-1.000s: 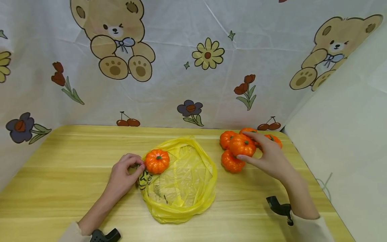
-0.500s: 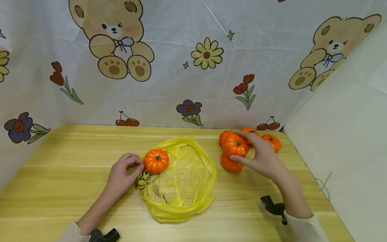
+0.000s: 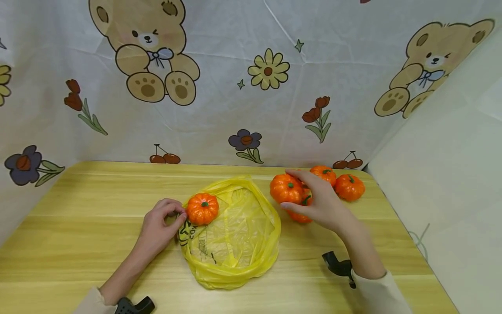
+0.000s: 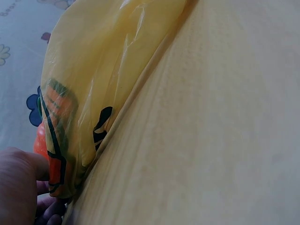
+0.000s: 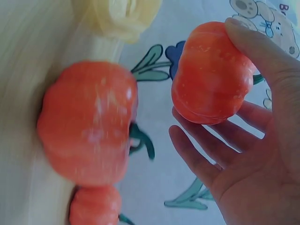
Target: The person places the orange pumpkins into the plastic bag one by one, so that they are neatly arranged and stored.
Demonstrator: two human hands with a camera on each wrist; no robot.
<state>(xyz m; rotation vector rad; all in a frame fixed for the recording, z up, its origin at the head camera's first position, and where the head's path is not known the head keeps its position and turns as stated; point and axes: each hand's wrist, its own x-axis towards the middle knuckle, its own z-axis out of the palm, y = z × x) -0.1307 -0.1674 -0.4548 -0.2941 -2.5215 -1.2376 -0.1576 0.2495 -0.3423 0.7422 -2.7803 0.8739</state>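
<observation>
A yellow plastic bag (image 3: 231, 279) lies spread on the table with its mouth open upward. My left hand (image 3: 158, 224) pinches its left rim between thumb and fingers; in the left wrist view the bag's printed side (image 4: 101, 70) rises beside the fingers. Just inside that rim is a small orange toy pumpkin (image 3: 202, 210) with a green stem. To the right of the bag, my right hand (image 3: 323, 203) grips another toy pumpkin (image 3: 285, 188) by its sides. The right wrist view has this held pumpkin (image 5: 213, 77) raised off the table between thumb and fingers.
Several more toy pumpkins (image 3: 350, 187) sit at the table's back right, one (image 3: 299, 216) partly covered by my right hand. A bear-printed cloth (image 3: 219, 109) hangs behind the wooden table (image 3: 98, 200), and a white wall (image 3: 443, 174) borders the right side.
My right hand has carried its pumpkin left, from over the pile toward the bag's right rim. The left hand, the bag and the pumpkin in it have stayed put.
</observation>
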